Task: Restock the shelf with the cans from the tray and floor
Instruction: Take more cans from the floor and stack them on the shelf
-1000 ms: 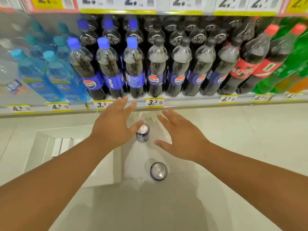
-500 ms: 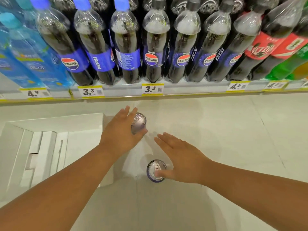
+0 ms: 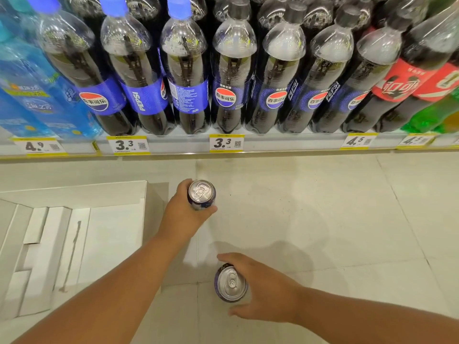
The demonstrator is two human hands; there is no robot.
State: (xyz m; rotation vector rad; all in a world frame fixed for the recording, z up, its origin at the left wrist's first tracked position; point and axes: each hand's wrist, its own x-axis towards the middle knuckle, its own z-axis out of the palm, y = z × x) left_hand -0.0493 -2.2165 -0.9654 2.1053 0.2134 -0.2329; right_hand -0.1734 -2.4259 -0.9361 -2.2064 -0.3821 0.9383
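Left hand [image 3: 185, 214] wrapped round far can [image 3: 201, 194], grip pinching its side, thumb on the near side, fingers hidden behind. Can upright, silver top with pull tab facing the camera, over the floor [image 3: 310, 219] not far out from the shelf edge [image 3: 285, 145]; cannot tell whether base touches the tiles.

Right hand [image 3: 267, 291] curled round near can [image 3: 231, 283] from the right, grip closing on it: fingers arched over the far side, thumb below the near side. Can upright, dark blue wall, silver top. Base contact with floor not visible.

The two cans well apart, near one closer to the camera and slightly right of the far one.

White cardboard tray [image 3: 82, 192] on the floor at left, just beside the left forearm; inside only folded white card flaps visible.

Shelf across the top: cola bottles [image 3: 233, 78] in a row, blue caps at left, black caps in the middle, red-label bottles [image 3: 395, 88] at right, green ones at far right edge, light blue bottles [image 3: 29, 95] at far left. Yellow price tags [image 3: 226, 143] along the shelf edge reading 4.9, 3.3, 3.3, 4.5, 4.5.
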